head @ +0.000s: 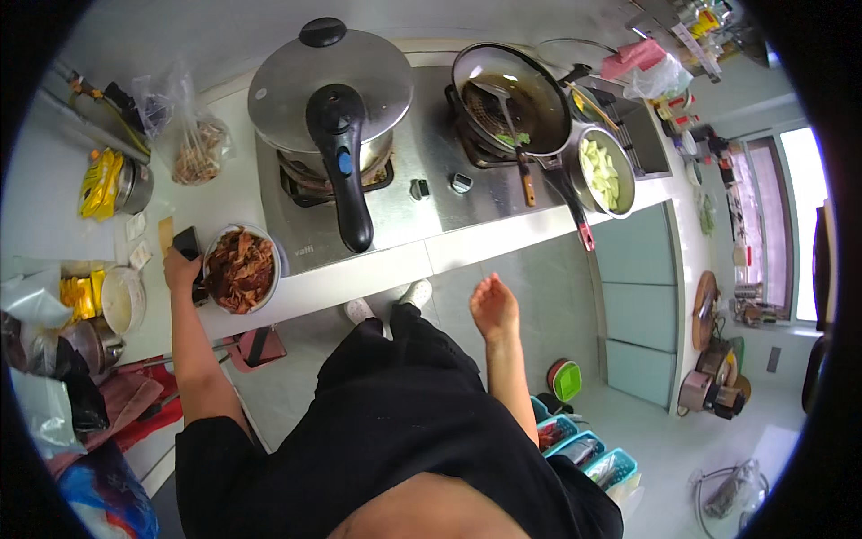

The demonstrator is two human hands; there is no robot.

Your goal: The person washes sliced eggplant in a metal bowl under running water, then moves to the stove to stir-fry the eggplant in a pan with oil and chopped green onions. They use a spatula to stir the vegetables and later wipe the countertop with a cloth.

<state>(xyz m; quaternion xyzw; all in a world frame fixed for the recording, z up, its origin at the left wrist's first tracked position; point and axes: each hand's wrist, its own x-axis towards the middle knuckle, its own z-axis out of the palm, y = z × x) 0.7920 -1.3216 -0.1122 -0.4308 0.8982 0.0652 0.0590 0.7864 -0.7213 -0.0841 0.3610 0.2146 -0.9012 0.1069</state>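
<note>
My left hand point(180, 271) rests on a dark phone-like object point(186, 242) on the white counter, its fingers over the lower end. Close to its right stands a bowl of shredded brown-red food point(241, 271). In front of my body my right hand point(494, 304) hangs over the floor, palm turned up, fingers slightly curled, holding nothing. A large pressure cooker point(286, 81) with its lid on sits on the left burner. On the right burner a wok point(481, 121) holds dark liquid, some green bits and a spatula point(524, 176). Beside it is a metal pan of pale green slices point(599, 172).
The pressure cooker's black handle point(357, 222) and the wok's handle point(569, 199) point towards me, the latter past the counter edge. A plastic bag of food point(199, 151) and a white tub point(123, 300) stand at left. Teal baskets point(609, 468) are on the floor at lower right.
</note>
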